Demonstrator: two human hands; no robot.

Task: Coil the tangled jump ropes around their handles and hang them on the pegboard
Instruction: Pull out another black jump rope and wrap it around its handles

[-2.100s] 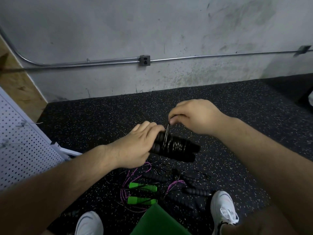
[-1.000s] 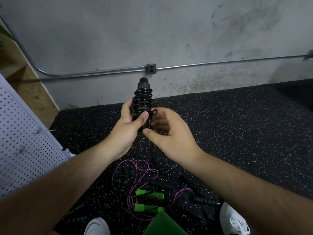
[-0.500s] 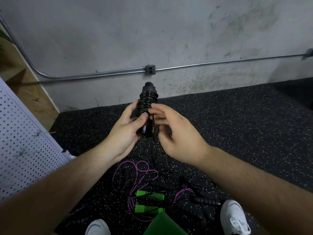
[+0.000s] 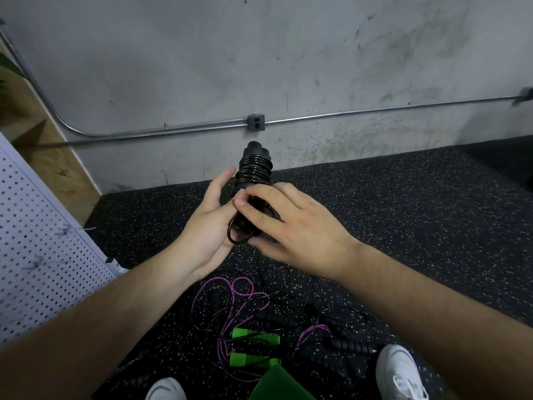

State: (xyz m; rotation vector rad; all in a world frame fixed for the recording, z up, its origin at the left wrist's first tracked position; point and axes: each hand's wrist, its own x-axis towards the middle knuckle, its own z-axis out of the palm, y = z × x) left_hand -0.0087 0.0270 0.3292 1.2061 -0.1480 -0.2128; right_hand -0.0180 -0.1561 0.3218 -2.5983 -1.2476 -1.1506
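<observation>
The right hand's [image 4: 294,232] fingers [image 4: 259,197] curl over the lower coils of the black jump rope [image 4: 255,168], pinching a loose loop. The left hand [image 4: 207,226] holds it from the other side, thumb pressed on. The wound handles stick up above both hands. Below the hands, tangled ropes [image 4: 259,319] with green handles [image 4: 255,340] lie on the floor, and the pegboard [image 4: 37,241] is off beyond the left hand

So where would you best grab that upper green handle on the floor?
Around its middle, coming straight down from above. The upper green handle lies flat and roughly sideways on the floor, so fingers can close across its narrow width. The tangled purple cord beside it may drag, so lift slowly.
</observation>
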